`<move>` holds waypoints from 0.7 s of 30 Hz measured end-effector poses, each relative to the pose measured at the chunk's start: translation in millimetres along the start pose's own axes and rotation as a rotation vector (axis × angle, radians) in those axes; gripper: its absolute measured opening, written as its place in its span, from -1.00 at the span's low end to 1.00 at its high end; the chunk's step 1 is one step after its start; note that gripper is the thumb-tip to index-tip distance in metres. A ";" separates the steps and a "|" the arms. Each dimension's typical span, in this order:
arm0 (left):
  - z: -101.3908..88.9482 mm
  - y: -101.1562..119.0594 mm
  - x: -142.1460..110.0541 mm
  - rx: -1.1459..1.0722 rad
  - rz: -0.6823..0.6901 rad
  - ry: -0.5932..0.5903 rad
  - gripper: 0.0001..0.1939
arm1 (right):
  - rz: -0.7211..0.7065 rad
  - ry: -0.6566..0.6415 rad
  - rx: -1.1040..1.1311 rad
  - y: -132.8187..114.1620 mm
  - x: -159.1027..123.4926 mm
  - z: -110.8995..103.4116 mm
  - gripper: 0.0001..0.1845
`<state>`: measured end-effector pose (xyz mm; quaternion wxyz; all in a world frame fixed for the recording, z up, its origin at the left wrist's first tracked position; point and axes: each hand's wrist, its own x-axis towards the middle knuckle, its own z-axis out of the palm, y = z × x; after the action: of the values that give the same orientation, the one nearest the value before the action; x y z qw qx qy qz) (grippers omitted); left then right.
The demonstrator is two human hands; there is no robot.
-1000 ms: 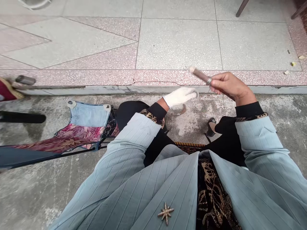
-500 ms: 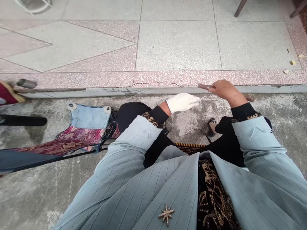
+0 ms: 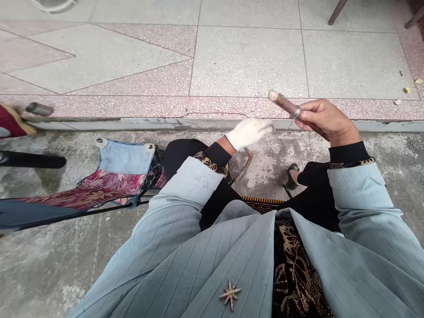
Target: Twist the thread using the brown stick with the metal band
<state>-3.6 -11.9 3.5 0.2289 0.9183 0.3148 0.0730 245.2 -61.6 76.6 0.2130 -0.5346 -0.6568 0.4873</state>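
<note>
My right hand (image 3: 323, 115) is bare and closed around a brown stick-like tool (image 3: 283, 104) with bands of wire wound near the fingers. The tool's pale, worn end points up and left, above the edge of the step; its other end runs under my palm. My left hand (image 3: 250, 132) wears a white knitted glove with greyish fingertips. Its fingers are pressed together and curve toward the right. From beneath the palm a thin, bent brown stick (image 3: 244, 167) sticks out toward my knee; the glove hides where it is gripped. The two hands are apart.
In front runs a low step with a pale edge (image 3: 159, 125) and terrazzo tiles. To my left stands a folding chair with floral cloth (image 3: 115, 183), by a black tube (image 3: 33, 160), a grey cylinder (image 3: 39, 108) and another person's red shoe (image 3: 11, 121).
My right hand has turned and shifted slightly right, and the tool's pale end has risen. My left hand has moved a little up and left, and the bent stick has come into view below it.
</note>
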 end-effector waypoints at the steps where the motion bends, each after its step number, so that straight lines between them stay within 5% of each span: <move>1: 1.4 3.3 0.1 -0.014 0.023 -0.021 -0.61 | 0.013 0.092 0.015 1.4 -0.1 -1.1 -0.41; 7: 9.6 15.0 1.7 -0.004 0.092 -0.166 -0.62 | 0.116 0.168 -0.057 15.4 12.9 4.9 -0.45; 13: 15.2 11.3 1.4 0.207 0.108 -0.157 -0.58 | 0.268 0.126 -0.539 24.0 30.1 15.1 -0.66; 17: 13.4 8.0 -0.4 0.311 0.116 -0.143 -0.60 | 0.319 -0.215 -0.708 29.6 37.0 26.8 -0.71; 21: 10.6 6.8 -1.3 0.310 0.152 -0.132 -0.62 | 0.267 -0.628 -0.492 27.5 33.7 36.6 -0.68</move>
<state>2.0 -21.4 -2.7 0.0987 0.9665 0.2362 -0.0199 218.1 -47.2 28.7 -0.1964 -0.4754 -0.7116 0.4786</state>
